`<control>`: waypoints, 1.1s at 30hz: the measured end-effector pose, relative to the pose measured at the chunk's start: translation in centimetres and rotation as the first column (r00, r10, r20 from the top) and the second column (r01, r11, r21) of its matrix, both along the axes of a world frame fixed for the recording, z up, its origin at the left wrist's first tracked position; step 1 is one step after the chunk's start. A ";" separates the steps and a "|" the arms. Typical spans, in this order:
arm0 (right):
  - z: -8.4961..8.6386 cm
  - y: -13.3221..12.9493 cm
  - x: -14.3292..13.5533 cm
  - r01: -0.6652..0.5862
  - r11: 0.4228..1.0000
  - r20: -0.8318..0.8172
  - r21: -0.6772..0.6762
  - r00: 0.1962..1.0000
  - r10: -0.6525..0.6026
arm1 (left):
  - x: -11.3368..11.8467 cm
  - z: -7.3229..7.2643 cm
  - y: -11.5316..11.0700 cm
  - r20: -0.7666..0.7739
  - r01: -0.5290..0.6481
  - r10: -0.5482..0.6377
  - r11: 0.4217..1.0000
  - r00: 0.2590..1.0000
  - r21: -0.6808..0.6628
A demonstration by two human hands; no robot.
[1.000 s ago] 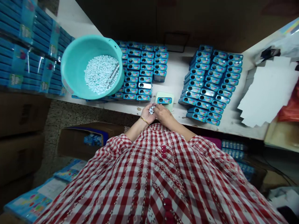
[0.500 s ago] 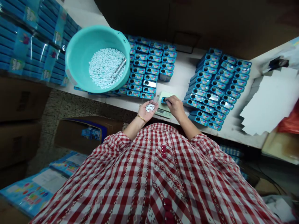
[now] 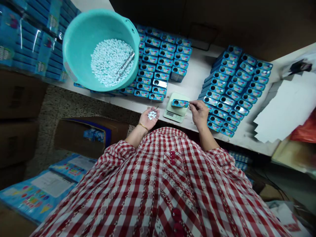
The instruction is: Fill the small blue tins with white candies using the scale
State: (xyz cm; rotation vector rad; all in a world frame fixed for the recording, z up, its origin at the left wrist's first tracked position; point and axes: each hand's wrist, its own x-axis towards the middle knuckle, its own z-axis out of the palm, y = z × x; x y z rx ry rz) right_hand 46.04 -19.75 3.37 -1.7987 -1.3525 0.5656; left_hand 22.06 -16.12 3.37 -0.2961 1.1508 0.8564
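Note:
My left hand (image 3: 148,119) is palm up, cupping a small heap of white pellet sweets (image 3: 151,115). A small blue tin (image 3: 180,103) with a round dark hole in its top stands on the pale green digital scale (image 3: 173,116). At the tin's right end, the fingertips of my right hand (image 3: 198,112) are closed and pinch its edge. Left of the scale, a turquoise tub (image 3: 81,56) holds many more of the white pellets, with a metal scoop (image 3: 126,65) lying on them.
Rows of similar blue tins (image 3: 158,69) stand beside the tub, and another block of tins (image 3: 228,95) is right of the scale. A stack of white card (image 3: 283,105) lies far right. Wrapped blue packs (image 3: 29,42) are piled at left, above an open carton (image 3: 74,135).
My right hand has moved off the tin's hole to its right end, uncovering the tin top. My left hand has shifted slightly left, away from the scale, with the pellets still in it.

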 end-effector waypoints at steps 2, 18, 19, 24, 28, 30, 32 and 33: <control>-0.1 0.0 0.0 0.002 1.000 -0.007 0.002 1.000 -0.002 | 0.0 0.1 0.0 0.001 0.010 -0.010 1.000 1.000 -0.001; 0.4 2.0 -1.6 -0.243 0.970 0.041 -0.017 0.969 0.244 | 2.0 0.6 0.2 0.066 0.143 -0.143 0.990 0.987 0.006; 0.5 1.9 -1.6 -0.244 0.970 0.061 -0.021 0.968 0.245 | 2.0 0.7 0.2 0.079 0.154 -0.155 0.988 0.985 0.015; 1.8 0.0 -5.1 -0.542 0.828 0.230 -0.139 0.796 0.560 | 1.9 0.5 -0.3 0.198 0.217 -0.228 0.973 0.953 0.079; 2.0 -1.1 -9.3 -0.711 0.568 0.331 -0.414 0.464 0.822 | 1.3 -0.2 -1.3 0.207 0.278 -0.274 0.961 0.939 0.010; 1.7 -1.3 -10.3 -0.742 0.511 0.306 -0.433 0.412 0.858 | 0.7 -0.6 -1.9 0.193 0.287 -0.278 0.958 0.941 -0.020; 1.3 -1.4 -10.7 -0.773 0.475 0.272 -0.421 0.392 0.879 | 0.1 -0.9 -2.4 0.190 0.293 -0.281 0.955 0.941 -0.038; 1.2 -1.4 -10.7 -0.785 0.461 0.257 -0.415 0.385 0.886 | -0.2 -0.9 -2.6 0.191 0.296 -0.282 0.954 0.940 -0.046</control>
